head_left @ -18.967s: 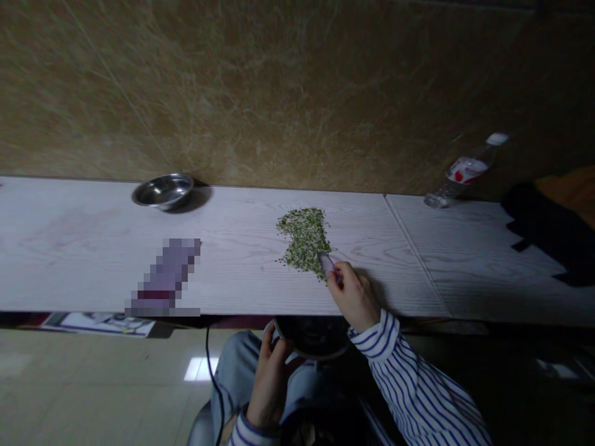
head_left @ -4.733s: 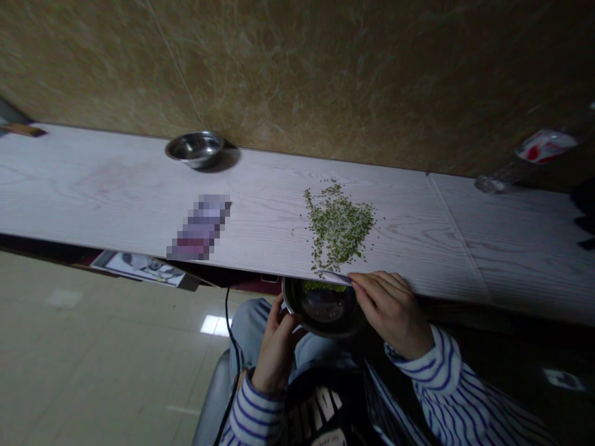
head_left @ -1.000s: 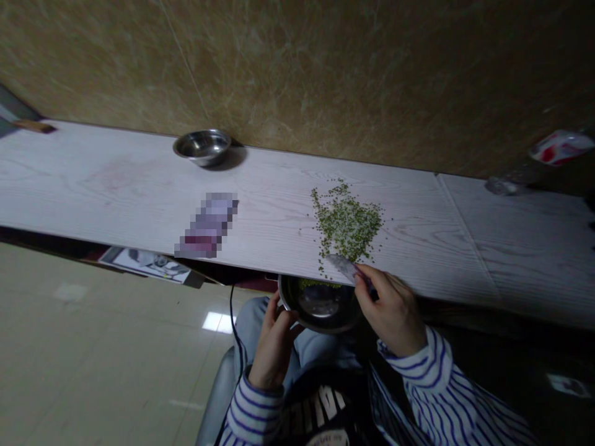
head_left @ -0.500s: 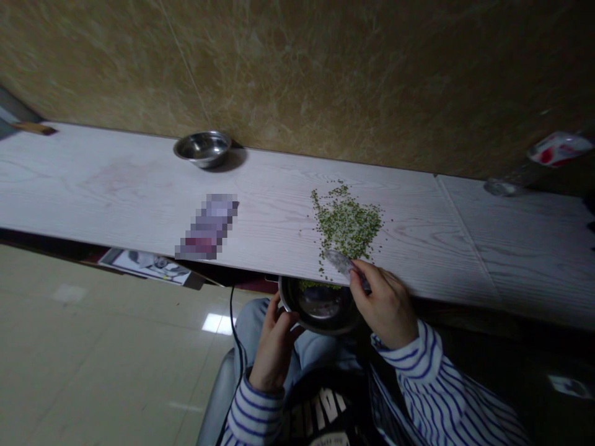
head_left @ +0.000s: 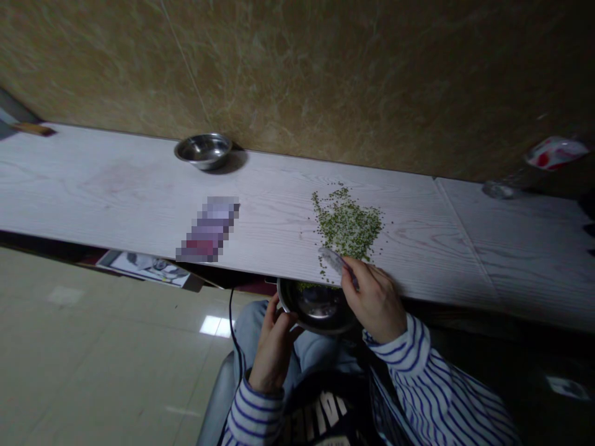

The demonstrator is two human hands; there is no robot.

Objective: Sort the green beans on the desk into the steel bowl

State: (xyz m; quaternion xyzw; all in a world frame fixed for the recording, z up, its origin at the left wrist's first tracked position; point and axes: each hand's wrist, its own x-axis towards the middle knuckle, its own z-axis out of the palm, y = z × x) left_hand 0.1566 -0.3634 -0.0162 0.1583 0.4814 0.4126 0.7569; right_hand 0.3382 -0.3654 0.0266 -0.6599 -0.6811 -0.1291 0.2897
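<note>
A pile of small green beans lies on the pale wooden table. My right hand pinches a small flat card whose edge rests at the near side of the pile. Just under the table's front edge, my left hand grips the rim of a metal bowl. A few green beans lie at the bowl's far side.
A second metal bowl stands at the back near the brown wall. A blurred flat object lies left of the beans. A plastic bottle lies at the far right. A black cable hangs by my left knee.
Over the last second my right hand with the card slid a little left along the near edge of the pile. The left hand and bowl stayed put.
</note>
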